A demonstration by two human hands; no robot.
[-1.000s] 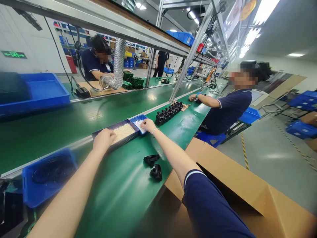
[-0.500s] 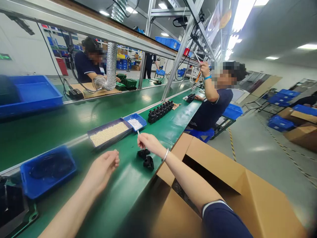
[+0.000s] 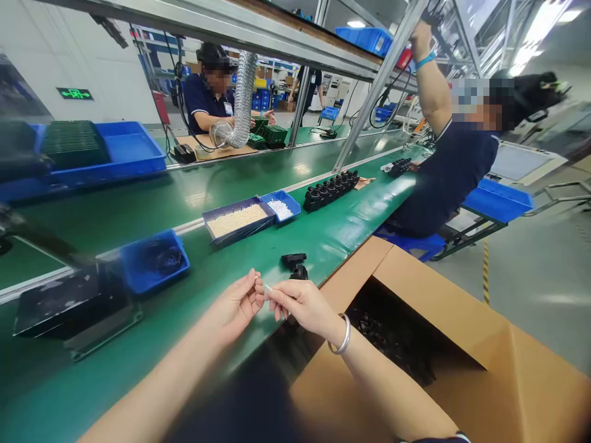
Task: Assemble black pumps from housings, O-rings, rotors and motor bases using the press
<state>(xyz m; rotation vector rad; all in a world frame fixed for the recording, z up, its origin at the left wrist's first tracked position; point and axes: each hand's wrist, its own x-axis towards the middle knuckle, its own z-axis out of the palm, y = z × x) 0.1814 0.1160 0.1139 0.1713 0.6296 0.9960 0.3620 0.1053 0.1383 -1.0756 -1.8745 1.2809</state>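
Note:
My right hand (image 3: 302, 304) pinches a thin white stick (image 3: 268, 287) between thumb and fingertips, its end pointing towards the other hand. My left hand (image 3: 237, 307) is closed in a pinch close beside it; a tiny pale bit shows at its fingertips, too small to name. Just beyond the hands, on the green bench, lie two black moulded plastic parts (image 3: 294, 261), the nearer one partly hidden by my right hand. Further off stand a tray of small beige pieces (image 3: 210, 223) and a small blue bin of white sticks (image 3: 295, 212).
An open cardboard box (image 3: 429, 307) with black parts inside is at my right. On the left are a blue bin (image 3: 152, 280) and a dark fixture (image 3: 69, 301). A row of black parts (image 3: 330, 191) lies further along the bench. Co-workers sit opposite and ahead right.
My right hand has come back from near the small blue bin with the white stick and now meets my left hand. The view has shifted; the co-worker ahead right has raised an arm higher.

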